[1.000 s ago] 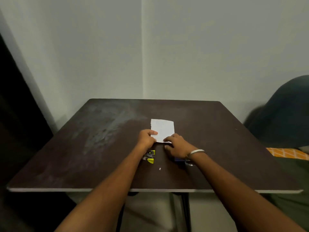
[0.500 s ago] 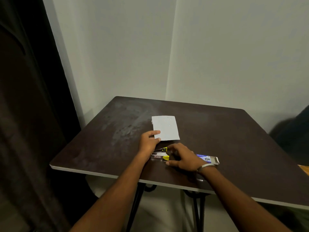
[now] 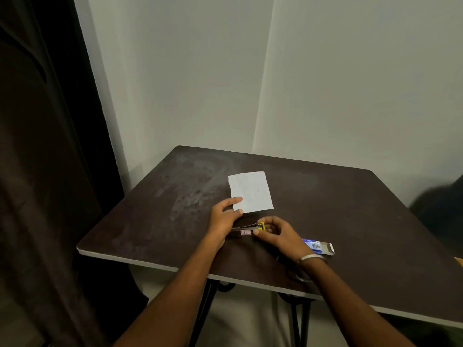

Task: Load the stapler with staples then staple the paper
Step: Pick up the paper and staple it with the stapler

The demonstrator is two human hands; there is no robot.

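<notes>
A small white sheet of paper (image 3: 251,191) lies flat near the middle of the dark table (image 3: 350,209). Just in front of it lies a small black and yellow stapler (image 3: 248,229), its top lifted a little. My left hand (image 3: 224,219) rests over the stapler's left end, with its thumb and forefinger touching the paper's near left corner. My right hand (image 3: 278,234) pinches the stapler's yellow right end. An open blue and white staple box (image 3: 318,246) lies behind my right wrist.
A dark curtain (image 3: 45,171) hangs at the left. The table stands in a corner of plain walls. Its near edge (image 3: 150,264) runs diagonally under my forearms. A dark rounded shape (image 3: 441,209) sits beyond the table's right side.
The view has swung left and closer. My right hand has left the paper, dropped to the stapler and closed on its yellow end. My left hand stays at the paper's corner.
</notes>
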